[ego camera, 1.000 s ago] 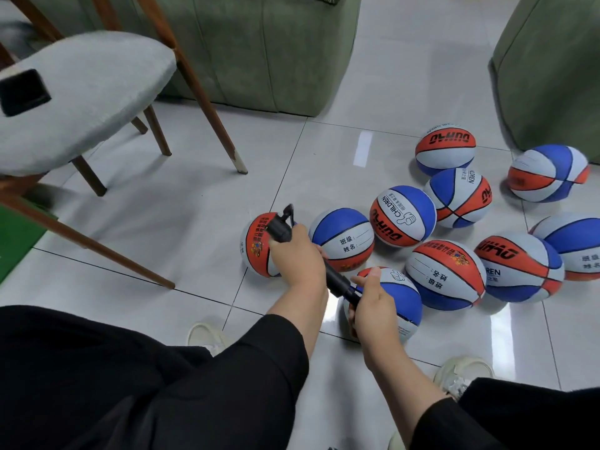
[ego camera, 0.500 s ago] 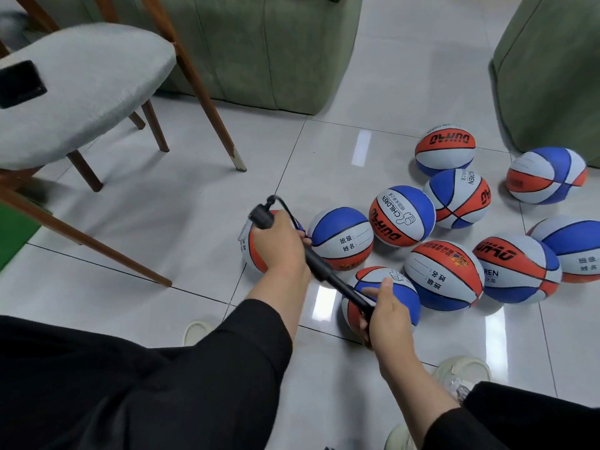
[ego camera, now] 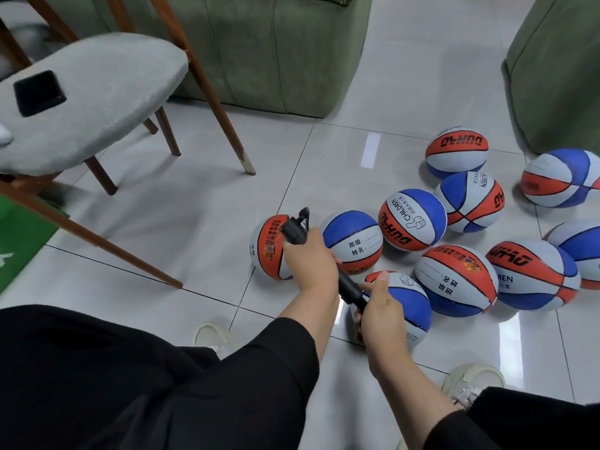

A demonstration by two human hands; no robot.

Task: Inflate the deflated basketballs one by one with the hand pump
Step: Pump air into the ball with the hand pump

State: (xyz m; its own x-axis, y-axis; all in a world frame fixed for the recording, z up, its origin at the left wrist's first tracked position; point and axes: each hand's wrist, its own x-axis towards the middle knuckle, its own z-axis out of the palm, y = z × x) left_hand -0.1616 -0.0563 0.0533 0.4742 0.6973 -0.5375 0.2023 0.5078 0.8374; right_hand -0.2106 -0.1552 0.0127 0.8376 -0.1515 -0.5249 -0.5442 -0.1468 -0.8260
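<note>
A black hand pump (ego camera: 349,289) runs diagonally between my hands. My left hand (ego camera: 310,259) grips its upper end, where a black hose (ego camera: 303,219) loops out. My right hand (ego camera: 381,311) grips the lower end, just above a red, white and blue basketball (ego camera: 410,306) on the floor. Several more basketballs of the same colours lie around, among them one behind my left hand (ego camera: 268,251) and one beside it (ego camera: 352,240). Where the hose ends is hidden.
A grey cushioned chair (ego camera: 87,99) with wooden legs stands at the left, a black phone (ego camera: 39,92) on its seat. Green sofas (ego camera: 269,47) stand behind and at the right (ego camera: 558,69). My shoes (ego camera: 470,381) and black trousers fill the bottom edge.
The pump was pulled apart half a second ago, my left hand going up and left. Now my hands have come closer again and the pump is shorter.
</note>
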